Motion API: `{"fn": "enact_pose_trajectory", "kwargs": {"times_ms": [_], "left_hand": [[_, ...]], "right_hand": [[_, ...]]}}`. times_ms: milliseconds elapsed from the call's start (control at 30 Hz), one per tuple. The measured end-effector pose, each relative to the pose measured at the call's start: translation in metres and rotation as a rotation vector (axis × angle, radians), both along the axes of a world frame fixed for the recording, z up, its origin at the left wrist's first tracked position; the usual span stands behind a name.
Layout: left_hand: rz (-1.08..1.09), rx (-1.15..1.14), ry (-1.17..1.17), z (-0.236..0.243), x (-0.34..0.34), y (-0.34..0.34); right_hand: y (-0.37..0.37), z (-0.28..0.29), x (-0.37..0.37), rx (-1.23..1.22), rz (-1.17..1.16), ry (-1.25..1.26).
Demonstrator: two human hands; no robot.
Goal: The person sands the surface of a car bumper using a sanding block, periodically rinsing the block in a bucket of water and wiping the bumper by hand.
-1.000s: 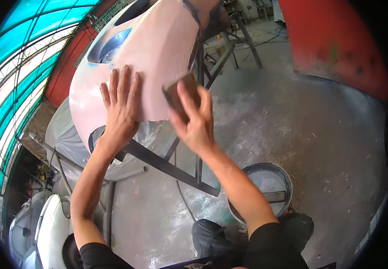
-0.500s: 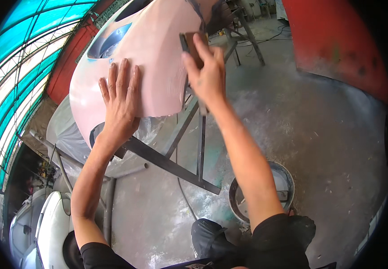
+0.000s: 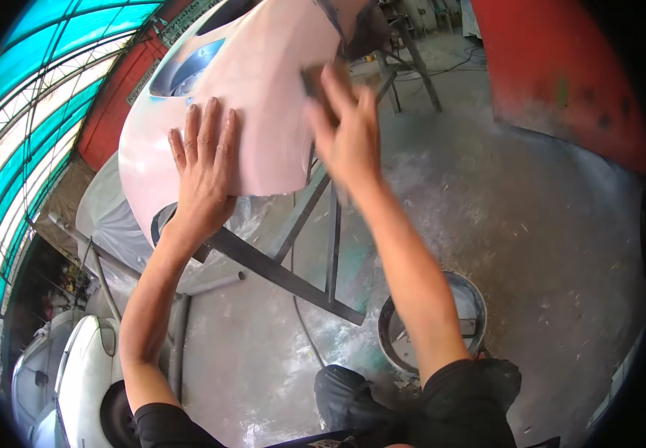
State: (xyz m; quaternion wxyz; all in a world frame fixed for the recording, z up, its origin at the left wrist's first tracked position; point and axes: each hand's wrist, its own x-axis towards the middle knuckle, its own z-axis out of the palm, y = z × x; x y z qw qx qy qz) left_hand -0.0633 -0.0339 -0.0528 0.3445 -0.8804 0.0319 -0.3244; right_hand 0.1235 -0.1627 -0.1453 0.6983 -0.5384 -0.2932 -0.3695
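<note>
A car bumper (image 3: pixel 267 89) coated in pale pink stands in front of me, with a bluish recess at its upper left. My left hand (image 3: pixel 205 168) lies flat on its lower face, fingers spread and wet-looking. At the bumper's right edge my right hand (image 3: pixel 351 142) grips a dark sanding block (image 3: pixel 311 79), pressed against the pink surface. Motion smears that hand and the block, and the block's working face is hidden. Dark metal bars of a stand (image 3: pixel 286 280) carry the bumper from below.
A round bucket (image 3: pixel 476 291) with liquid and a block-like piece inside stands by my right forearm. A large red panel (image 3: pixel 562 75) is at the upper right. Parked cars (image 3: pixel 84 366) are at lower left. Pipes (image 3: pixel 181 336) and a cable (image 3: pixel 306 332) lie on the floor.
My right hand and the sanding block have shifted slightly down along the bumper's right edge. My left hand stays planted on the bumper. The whole view has moved a little.
</note>
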Motion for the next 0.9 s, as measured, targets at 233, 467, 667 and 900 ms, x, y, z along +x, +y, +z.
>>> {"fn": "enact_pose_trajectory", "kwargs": {"times_ms": [233,467,667,900], "left_hand": [[0.015,0.042,-0.003,0.003,0.002,-0.003],[-0.010,-0.010,-0.011,0.001,-0.003,0.006],[0.052,0.036,0.000,0.003,-0.001,0.001],[0.021,-0.107,0.012,0.013,-0.009,-0.019]], "right_hand": [[-0.012,0.002,-0.015,-0.083,0.012,-0.080],[-0.007,-0.035,-0.069,-0.155,-0.099,-0.245],[-0.005,0.034,0.019,-0.044,0.086,0.064],[-0.026,-0.052,0.062,0.313,0.378,0.287]]}}
